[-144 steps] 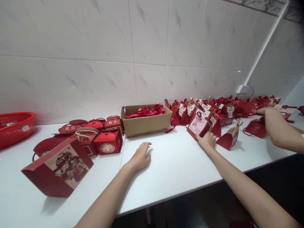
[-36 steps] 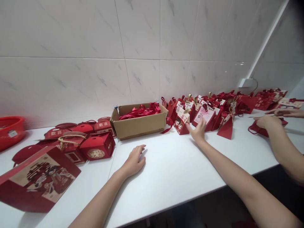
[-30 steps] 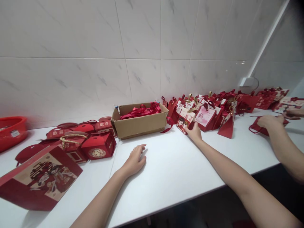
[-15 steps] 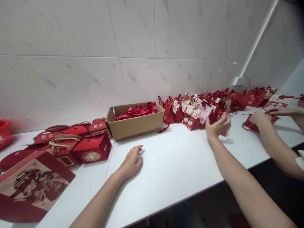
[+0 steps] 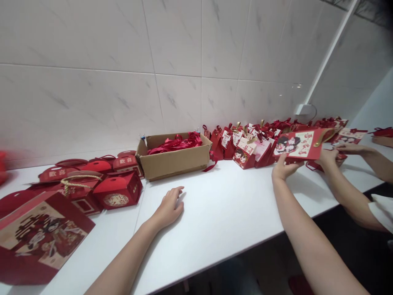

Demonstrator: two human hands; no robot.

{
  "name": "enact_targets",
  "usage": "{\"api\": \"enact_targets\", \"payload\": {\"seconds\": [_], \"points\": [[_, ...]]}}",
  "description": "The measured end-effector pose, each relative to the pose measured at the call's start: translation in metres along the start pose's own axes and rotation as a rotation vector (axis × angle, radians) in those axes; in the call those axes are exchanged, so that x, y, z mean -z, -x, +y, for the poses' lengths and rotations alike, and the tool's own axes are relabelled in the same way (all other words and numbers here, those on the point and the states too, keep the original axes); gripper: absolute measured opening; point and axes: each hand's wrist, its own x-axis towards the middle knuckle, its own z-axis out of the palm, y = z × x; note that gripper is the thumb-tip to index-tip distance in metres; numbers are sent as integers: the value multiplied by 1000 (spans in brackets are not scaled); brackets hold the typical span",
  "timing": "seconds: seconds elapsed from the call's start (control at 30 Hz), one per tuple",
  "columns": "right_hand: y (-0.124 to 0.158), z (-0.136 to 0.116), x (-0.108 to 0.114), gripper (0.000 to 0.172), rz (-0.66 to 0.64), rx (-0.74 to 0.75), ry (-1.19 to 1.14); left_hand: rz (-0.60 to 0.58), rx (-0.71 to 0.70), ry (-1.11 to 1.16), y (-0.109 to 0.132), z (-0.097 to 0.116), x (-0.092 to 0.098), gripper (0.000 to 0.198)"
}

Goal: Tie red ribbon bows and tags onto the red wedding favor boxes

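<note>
On head cam I see R hand (image 5: 284, 166) at 3 o'clock, grasping a flat-sided red & cream paper gift box (image 5: 296, 144) w/ gold ribbon loop (image 5: 326, 136), tilted above the white tabletop (image 5: 215, 217). L hand (image 5: 168, 209), 7 o'clock, rests on it, released; long brown cardboard box (image 5: 176, 164) w/ red ribbons (image 5: 179, 143) at its 12.

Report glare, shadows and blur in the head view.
Head view: small bright glints on the wall toward the right; soft shadows on the table below the raised box and beside the left hand; red tub, left edge, blurred.
</note>
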Motion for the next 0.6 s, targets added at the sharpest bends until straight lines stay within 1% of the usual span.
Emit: {"api": "enact_targets", "payload": {"seconds": [0.07, 0.1, 0.13, 0.2, 0.23, 0.27, 0.3, 0.37, 0.5, 0.6], "points": [[16, -20, -10, 66, -11, 69, -119, 1, -1, -2, 0, 2, 0, 43], [26, -29, -17, 69, -61, 100, -187, 2, 4, 0, 1, 2, 1, 44], [39, -36, -24, 70, -155, 118, -226, 3, 11, 2, 1, 3, 1, 44], [63, -45, -38, 67, -373, 108, -180, -3, 25, 4, 2, 5, 1, 45], [73, -46, -43, 66, -451, 93, -124, -6, 31, 4, 2, 5, 1, 45], [81, -46, -48, 66, -492, 76, -75, -9, 35, 4, 2, 6, 1, 45], [87, -44, -51, 67, -509, 62, -35, -11, 37, 4, 2, 7, 2, 45], [93, -40, -54, 69, -491, 48, -3, -13, 37, 3, 3, 9, 3, 46], [94, -31, -52, 72, -456, 49, -13, -5, 42, 10, 4, 12, 5, 47], [95, -29, -52, 66, -489, 33, -10, 14, 34, 17, 5, 13, 5, 47]]}}
